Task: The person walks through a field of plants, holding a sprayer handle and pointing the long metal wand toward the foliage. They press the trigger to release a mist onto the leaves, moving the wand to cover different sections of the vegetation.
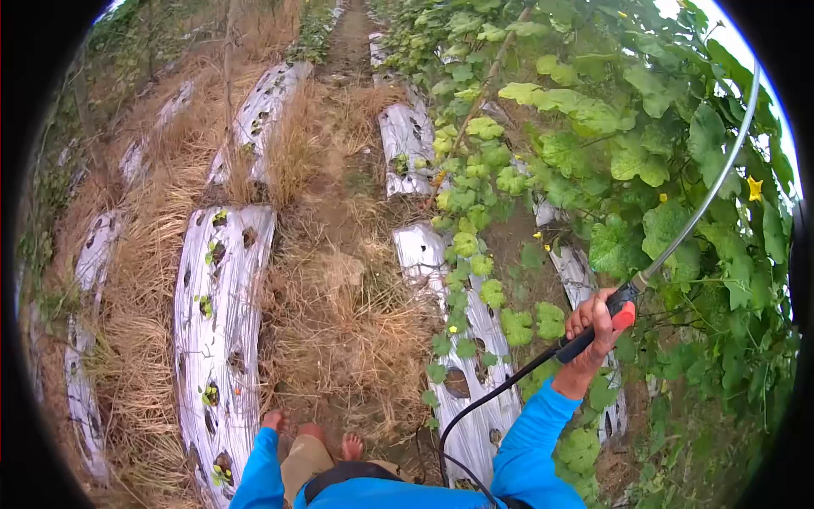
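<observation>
From the head camera, the right hand point(596, 327) gripped the handle of a spray wand point(708, 197), whose metal tube rose into the leafy vines point(610, 144). The left hand was hidden behind a blue sleeve point(259, 475); its state could not be told.

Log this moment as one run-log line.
right hand: grips sprayer wand handle | wand: raised into vine leaves | hose: trails to body | left hand: low, empty

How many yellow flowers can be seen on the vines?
3. One large flower is at the far right, beside the wand held by the right hand. One small flower is left of the wand, and another lower left. Leaves may hide more.
</observation>
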Available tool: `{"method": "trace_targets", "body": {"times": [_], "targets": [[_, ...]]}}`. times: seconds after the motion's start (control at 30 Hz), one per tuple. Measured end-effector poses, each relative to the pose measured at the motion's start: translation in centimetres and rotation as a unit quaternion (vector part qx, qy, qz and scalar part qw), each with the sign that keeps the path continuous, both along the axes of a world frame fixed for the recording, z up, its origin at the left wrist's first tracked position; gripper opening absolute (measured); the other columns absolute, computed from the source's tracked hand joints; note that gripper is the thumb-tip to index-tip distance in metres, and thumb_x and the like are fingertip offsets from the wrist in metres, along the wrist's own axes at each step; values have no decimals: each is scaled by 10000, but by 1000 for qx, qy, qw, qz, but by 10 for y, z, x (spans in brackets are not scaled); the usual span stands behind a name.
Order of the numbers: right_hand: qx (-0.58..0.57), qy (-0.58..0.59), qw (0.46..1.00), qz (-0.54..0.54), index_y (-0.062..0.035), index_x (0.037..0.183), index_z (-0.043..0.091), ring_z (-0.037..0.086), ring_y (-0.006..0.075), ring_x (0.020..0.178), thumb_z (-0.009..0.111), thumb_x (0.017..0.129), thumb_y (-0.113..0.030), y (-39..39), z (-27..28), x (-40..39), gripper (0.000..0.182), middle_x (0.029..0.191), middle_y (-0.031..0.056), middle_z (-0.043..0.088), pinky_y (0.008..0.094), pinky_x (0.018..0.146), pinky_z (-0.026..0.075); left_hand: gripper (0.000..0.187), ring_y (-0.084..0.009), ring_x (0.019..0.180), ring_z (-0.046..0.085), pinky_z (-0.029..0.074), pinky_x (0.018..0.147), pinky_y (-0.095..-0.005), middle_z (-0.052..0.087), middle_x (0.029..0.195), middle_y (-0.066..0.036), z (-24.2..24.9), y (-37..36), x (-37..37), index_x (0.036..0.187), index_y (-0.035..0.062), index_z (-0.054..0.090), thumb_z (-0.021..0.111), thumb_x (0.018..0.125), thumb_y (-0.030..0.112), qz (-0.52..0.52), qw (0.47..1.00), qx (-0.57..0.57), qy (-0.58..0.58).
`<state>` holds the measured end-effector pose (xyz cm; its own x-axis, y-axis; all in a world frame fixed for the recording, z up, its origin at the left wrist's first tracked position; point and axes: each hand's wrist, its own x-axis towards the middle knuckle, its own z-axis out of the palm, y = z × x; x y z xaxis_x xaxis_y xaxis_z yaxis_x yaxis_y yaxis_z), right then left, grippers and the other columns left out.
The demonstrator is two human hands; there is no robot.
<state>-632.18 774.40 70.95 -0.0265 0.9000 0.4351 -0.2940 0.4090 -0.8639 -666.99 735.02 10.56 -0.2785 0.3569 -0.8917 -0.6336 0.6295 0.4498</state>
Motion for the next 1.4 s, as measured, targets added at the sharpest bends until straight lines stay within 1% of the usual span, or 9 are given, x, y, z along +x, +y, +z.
{"method": "trace_targets", "body": {"times": [0.27, 0.33, 0.37, 0.4, 0.57, 0.67, 0.93, 1.2, 1.4], "targets": [[69, 62, 994, -54, -77, 993, 482, 401, 72, 464, 642, 862, -188, 158, 16, -112, 235, 627, -9, 400, 209, 387, 374, 299, -239, 578, 557, 425, 466, -406, 614, 752, -90, -61, 42, -175, 900, 103, 584, 463, 833, 367, 1, 994, -97, -44], [95, 44, 993, -58, -71, 912, 469, 403, 75, 465, 593, 900, -219, 206, 26, -138, 193, 623, 1, 396, 220, 392, 401, 298, -240, 562, 555, 428, 467, -405, 618, 753, -104, -68, 109, -240, 910, 105, 588, 465, 825, 363, 9, 943, -61, -328], [93, 39, 991, -91, -73, 912, 470, 397, 78, 463, 589, 903, -220, 220, 24, -148, 190, 623, 0, 395, 222, 392, 398, 317, -237, 552, 564, 432, 481, -397, 622, 751, -100, -67, 147, -229, 913, 112, 591, 471, 850, 399, -64, 991, -113, -11], [92, 34, 987, -126, -75, 913, 471, 391, 81, 460, 586, 906, -222, 232, 19, -154, 187, 622, -2, 395, 224, 392, 395, 336, -253, 468, 535, 440, 384, -386, 593, 657, -136, -59, 180, -251, 818, 23, 564, 509, 852, 353, -28, 998, -58, -20], [116, 51, 987, -102, -72, 901, 448, 415, 110, 504, 566, 915, -247, 323, 29, -196, 211, 657, 27, 407, 253, 411, 414, 284, -219, 478, 525, 419, 395, -367, 597, 685, -101, 12, 393, -354, 872, 60, 577, 512, 844, 335, -89, 994, 44, 53], [143, 60, 984, -90, -65, 899, 435, 414, 125, 501, 549, 921, -245, 363, 33, -215, 214, 661, 36, 410, 262, 417, 416, 349, -204, 578, 582, 464, 505, -379, 617, 741, -64, -9, 511, -412, 948, 98, 614, 493, 867, 414, -128, 987, 94, 12], [177, 85, 945, -263, -78, 886, 412, 427, 136, 504, 588, 869, -232, 492, -25, -239, 234, 651, 39, 393, 275, 440, 439, 271, -227, 463, 538, 407, 366, -337, 591, 655, -109, -16, 802, -437, 885, 7, 586, 514, 838, 264, -183, 982, 36, -26], [189, 62, 883, -425, -92, 906, 378, 400, 124, 521, 647, 797, -256, 601, -17, -238, 334, 668, 40, 397, 269, 471, 415, 474, -272, 618, 616, 494, 490, -389, 662, 836, -137, 56, 1044, -398, 1116, 57, 574, 556, 854, 451, -491, 869, 61, -7], [165, 53, 827, -535, -97, 904, 388, 398, 108, 514, 736, 742, -309, 632, -25, -249, 438, 644, 15, 399, 253, 467, 395, 395, -256, 607, 610, 473, 477, -351, 640, 782, -120, -17, 1236, -395, 998, 47, 581, 511, 883, 418, -568, 804, 31, -172]]}}
